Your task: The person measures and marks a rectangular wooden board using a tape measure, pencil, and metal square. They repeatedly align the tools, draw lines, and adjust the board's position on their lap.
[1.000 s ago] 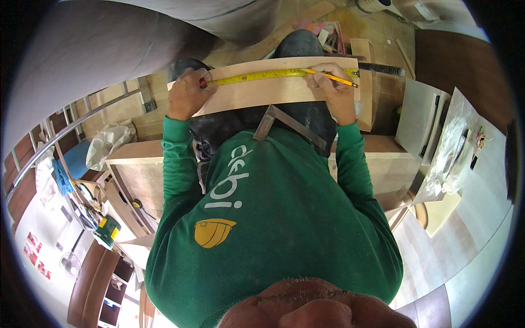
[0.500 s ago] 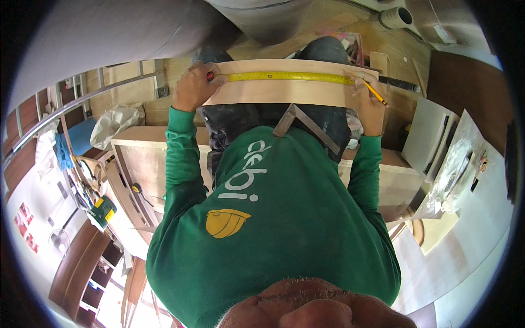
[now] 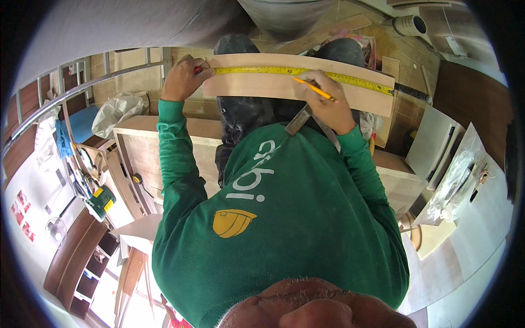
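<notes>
Upper left of centre, the left hand [image 3: 185, 81] is now sitting mostly past the left end of the wooden board [image 3: 251, 86], no longer covering that corner. Its grip is closing around the red-and-dark piece [image 3: 198, 70] at the left end of the yellow measuring tape [image 3: 257, 70]; whether this is the case or an end fitting, I cannot tell.

At upper centre, the board is lying across the person's knees, its long axis running left to right and its right end sitting slightly lower in the frame. The lens is bowing its edges. The tape is following that axis, close to the upper edge on the left and reaching the board's right end.

Right of centre, the right hand [image 3: 334, 109] is now occupying the board's middle stretch, having been at the right end half a second ago. It is leaving the tape's right end uncovered. In my judgement, attention is shifting from the end reading to a position along the length. Its grip is clamping a yellow pencil [image 3: 304, 84], which is slanting from upper left to lower right, its left end lying just below the tape. Contact with the wood I cannot confirm.
</notes>
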A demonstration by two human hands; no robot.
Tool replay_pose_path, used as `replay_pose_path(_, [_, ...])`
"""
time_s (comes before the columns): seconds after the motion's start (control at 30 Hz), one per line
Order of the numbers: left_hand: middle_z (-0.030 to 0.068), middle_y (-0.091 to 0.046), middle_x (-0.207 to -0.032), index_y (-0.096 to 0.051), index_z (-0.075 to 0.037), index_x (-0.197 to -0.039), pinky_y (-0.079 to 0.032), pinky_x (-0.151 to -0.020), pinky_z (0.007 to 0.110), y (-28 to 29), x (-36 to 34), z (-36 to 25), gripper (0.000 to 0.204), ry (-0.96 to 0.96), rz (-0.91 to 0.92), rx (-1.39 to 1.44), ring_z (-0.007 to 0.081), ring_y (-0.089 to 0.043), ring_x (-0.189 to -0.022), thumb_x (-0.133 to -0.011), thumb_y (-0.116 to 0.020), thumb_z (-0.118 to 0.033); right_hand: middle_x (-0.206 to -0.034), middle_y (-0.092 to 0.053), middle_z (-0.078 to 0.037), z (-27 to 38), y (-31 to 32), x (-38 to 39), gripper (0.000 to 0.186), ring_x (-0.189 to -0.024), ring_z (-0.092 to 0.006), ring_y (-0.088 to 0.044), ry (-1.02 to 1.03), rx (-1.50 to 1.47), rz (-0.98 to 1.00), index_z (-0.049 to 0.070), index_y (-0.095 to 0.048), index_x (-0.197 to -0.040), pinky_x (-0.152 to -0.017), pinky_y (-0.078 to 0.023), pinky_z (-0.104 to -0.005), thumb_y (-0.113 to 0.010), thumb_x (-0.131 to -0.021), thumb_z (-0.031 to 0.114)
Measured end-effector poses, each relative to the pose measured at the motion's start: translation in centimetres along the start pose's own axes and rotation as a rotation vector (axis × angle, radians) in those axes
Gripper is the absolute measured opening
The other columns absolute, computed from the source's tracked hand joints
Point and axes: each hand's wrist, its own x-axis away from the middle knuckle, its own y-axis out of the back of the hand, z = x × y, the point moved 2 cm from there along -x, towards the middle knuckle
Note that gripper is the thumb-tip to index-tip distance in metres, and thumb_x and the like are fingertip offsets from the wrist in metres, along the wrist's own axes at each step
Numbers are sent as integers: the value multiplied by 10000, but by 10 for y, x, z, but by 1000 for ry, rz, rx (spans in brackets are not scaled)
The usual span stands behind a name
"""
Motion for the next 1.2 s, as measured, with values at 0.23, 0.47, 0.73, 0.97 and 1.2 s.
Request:
replay_pose_path(0.23, [214, -702, -904, -867, -85, -1001, -581, -802, 524, 6, 1, 5, 377, 106, 57, -65, 408, -719, -847, -910, -865, -451, -1123, -769, -206, -14, -28, -7, 258, -1062, -426, -745, 18, 75, 4, 60, -664, -1227, -918, -576, -492, -735, -1035, 217])
replay_pose_path(0.47, [216, -719, -885, -835, -39, -993, -560, -793, 523, 4, 5, 18, 484, 110, 63, -92, 407, -711, -829, -973, -819, -521, -1115, -769, -209, -22, -31, -9, 245, -1073, -413, -743, -62, 6, 52, 49, -665, -1217, -930, -573, -488, -738, -1037, 198])
replay_pose_path(0.73, [223, -716, -933, -844, -60, -993, -570, -828, 526, -6, 1, 30, 477, 121, 113, -136, 409, -721, -895, -964, -813, -535, -1162, -753, -193, -23, -35, -4, 225, -1116, -410, -716, 189, 86, -8, 52, -718, -1215, -985, -564, -497, -740, -1012, 146])
replay_pose_path(0.97, [194, -717, -998, -870, -95, -1046, -576, -865, 525, -15, 1, 37, 448, 90, 104, -99, 398, -735, -965, -967, -801, -531, -1173, -746, -185, -19, -36, 5, 251, -1133, -412, -699, 251, 172, 32, 71, -725, -1236, -1045, -547, -497, -736, -1007, 172])
replay_pose_path(1.2, [172, -707, -979, -869, -87, -1047, -570, -840, 515, -17, 5, 36, 364, 57, 67, -58, 383, -715, -906, -980, -812, -441, -1150, -760, -177, -9, -49, 7, 237, -1096, -414, -724, 225, 176, 61, 79, -645, -1193, -993, -569, -516, -734, -1008, 196])
